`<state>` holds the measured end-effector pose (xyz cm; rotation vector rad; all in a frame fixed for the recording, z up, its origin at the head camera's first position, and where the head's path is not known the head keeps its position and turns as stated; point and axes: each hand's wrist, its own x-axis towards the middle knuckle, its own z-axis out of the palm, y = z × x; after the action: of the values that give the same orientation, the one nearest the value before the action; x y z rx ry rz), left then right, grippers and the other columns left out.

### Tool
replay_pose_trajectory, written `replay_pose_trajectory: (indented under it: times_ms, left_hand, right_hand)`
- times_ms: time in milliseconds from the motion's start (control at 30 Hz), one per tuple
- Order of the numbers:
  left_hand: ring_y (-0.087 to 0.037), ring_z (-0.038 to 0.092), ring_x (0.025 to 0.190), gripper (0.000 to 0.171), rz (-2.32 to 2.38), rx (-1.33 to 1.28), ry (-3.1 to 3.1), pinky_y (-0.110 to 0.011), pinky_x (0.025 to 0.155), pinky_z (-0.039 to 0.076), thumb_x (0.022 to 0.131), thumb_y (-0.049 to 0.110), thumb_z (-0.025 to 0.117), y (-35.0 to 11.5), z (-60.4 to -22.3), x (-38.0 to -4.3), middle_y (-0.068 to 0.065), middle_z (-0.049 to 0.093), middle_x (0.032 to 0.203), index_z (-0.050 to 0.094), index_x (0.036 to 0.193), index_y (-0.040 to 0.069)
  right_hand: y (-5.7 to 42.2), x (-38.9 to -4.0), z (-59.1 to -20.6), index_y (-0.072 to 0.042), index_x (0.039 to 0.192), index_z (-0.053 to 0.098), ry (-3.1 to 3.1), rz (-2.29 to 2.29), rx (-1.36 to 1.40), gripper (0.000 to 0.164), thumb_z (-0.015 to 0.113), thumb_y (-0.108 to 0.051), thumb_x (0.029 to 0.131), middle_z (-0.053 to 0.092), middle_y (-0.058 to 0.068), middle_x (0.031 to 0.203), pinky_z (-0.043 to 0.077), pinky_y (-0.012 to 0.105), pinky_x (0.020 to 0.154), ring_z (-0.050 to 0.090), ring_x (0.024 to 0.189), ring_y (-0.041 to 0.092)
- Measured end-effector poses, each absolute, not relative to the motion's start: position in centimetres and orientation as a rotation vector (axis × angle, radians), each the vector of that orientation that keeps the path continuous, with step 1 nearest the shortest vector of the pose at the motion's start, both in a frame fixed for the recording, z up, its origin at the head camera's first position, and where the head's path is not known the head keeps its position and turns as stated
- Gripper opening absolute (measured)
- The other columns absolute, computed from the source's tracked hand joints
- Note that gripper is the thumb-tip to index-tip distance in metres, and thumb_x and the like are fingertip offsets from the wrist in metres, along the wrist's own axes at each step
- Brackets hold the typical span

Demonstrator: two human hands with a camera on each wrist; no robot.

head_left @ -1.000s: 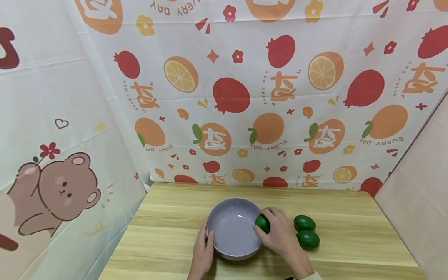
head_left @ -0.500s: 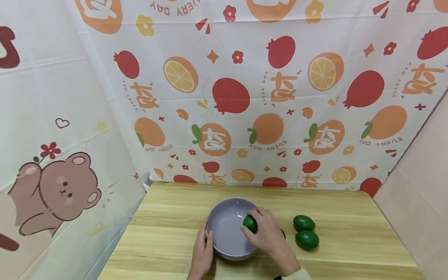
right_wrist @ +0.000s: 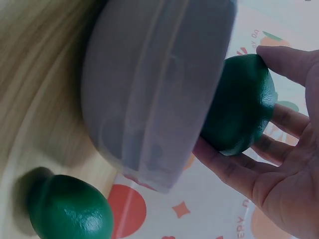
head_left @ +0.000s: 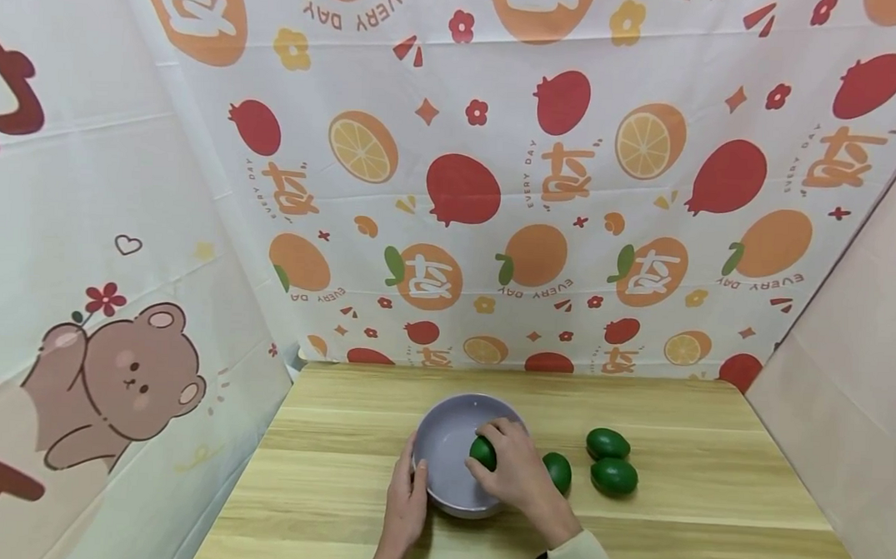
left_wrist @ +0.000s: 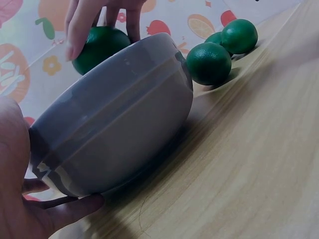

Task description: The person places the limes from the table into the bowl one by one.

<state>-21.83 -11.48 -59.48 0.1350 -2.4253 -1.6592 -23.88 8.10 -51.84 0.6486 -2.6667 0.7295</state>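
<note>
A grey-purple bowl (head_left: 447, 471) stands on the wooden table. My left hand (head_left: 406, 504) grips its left side, thumb at the rim and fingers low against the outside, as the left wrist view shows. Over the bowl's opening, my right hand (head_left: 520, 474) holds a dark green lime (head_left: 483, 454) between thumb and fingers. In the right wrist view the held lime (right_wrist: 240, 104) is partly hidden behind the bowl's rim. Another lime (head_left: 557, 473) lies on the table just right of the bowl, close to my right forearm.
Two more limes, one (head_left: 608, 444) behind the other (head_left: 614, 477), lie further right on the table (head_left: 677, 540). A fruit-printed cloth (head_left: 397, 77) hangs behind the table's back edge. A bear-printed cloth (head_left: 151, 375) hangs at the left, and a pale one (head_left: 856, 389) at the right.
My right hand has carried the lime leftward from the bowl's right rim to over its opening. The lime beside the bowl has come into view. My left hand keeps its place.
</note>
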Motion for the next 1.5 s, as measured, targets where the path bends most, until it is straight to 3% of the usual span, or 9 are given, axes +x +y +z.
replay_pose_trajectory:
  times_ms: [267,567,833,1500]
  left_hand:
    - [-0.04,0.031,0.153,0.052,-1.672,0.12,-2.423,-0.059,0.119,0.038,0.111,0.023,0.039,-11.6,-59.5,-21.8,-0.017,0.031,0.166,0.027,0.161,0.015]
    - [-0.042,0.033,0.151,0.052,-1.661,0.119,-2.415,-0.059,0.119,0.039,0.111,0.021,0.039,-11.6,-59.7,-21.9,-0.019,0.032,0.164,0.028,0.161,0.013]
    - [-0.041,0.035,0.15,0.052,-1.659,0.122,-2.427,-0.059,0.115,0.044,0.111,0.022,0.04,-11.5,-59.9,-21.8,-0.019,0.033,0.164,0.028,0.161,0.015]
    - [-0.039,0.036,0.15,0.051,-1.652,0.093,-2.403,-0.058,0.117,0.042,0.111,0.023,0.039,-11.5,-60.0,-22.0,-0.017,0.034,0.164,0.029,0.161,0.017]
  right_hand:
    - [7.5,-24.2,-53.0,-0.013,0.12,0.07,-2.727,0.714,0.658,0.04,0.077,-0.037,0.089,0.067,0.007,0.121,0.059,0.04,0.08,0.064,0.109,0.027]
    - [6.8,-24.3,-54.6,-0.011,0.119,0.07,-2.737,0.712,0.679,0.04,0.077,-0.037,0.089,0.067,0.008,0.122,0.058,0.047,0.094,0.064,0.116,0.028]
    - [6.5,-24.3,-55.5,-0.01,0.119,0.07,-2.78,0.732,0.682,0.041,0.077,-0.036,0.089,0.067,0.009,0.123,0.057,0.049,0.094,0.064,0.113,0.028]
    - [6.3,-24.5,-55.9,-0.012,0.12,0.07,-2.887,0.78,0.612,0.042,0.077,-0.039,0.088,0.066,0.006,0.123,0.056,0.048,0.094,0.062,0.112,0.027]
